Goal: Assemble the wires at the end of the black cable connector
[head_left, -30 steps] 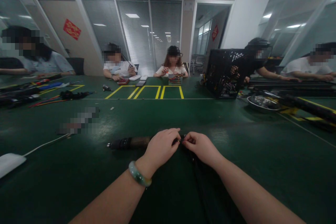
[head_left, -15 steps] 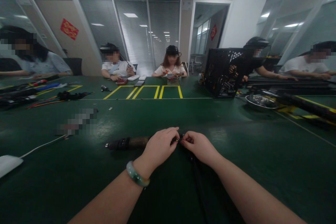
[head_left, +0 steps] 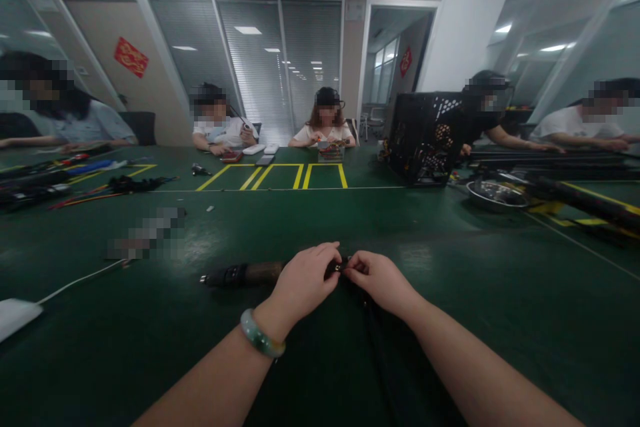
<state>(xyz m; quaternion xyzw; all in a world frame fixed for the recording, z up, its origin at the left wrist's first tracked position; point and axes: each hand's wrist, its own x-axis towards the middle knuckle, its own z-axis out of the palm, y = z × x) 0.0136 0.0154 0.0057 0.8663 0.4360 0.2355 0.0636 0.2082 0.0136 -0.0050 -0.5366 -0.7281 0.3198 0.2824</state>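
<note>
Head view: two hands (head_left: 340,277) pinch one dark rod (head_left: 245,273).

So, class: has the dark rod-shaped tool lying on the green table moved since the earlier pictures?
No. The dark rod-shaped tool lies in the same spot beside the white cable, with the left hand gripping its right end.

Big green table (head_left: 500,307) with yellow tape lines (head_left: 280,175) toward the far end. A black crate (head_left: 425,137) sits right of the middle, with a metal bowl (head_left: 497,195) just beside it. Over on the left there's a pile of coloured cables (head_left: 95,180), plus a white device (head_left: 15,317) on a white cord (head_left: 80,278) near the edge. Other people sit around the far side, one of them behind a small box (head_left: 330,152).
</note>
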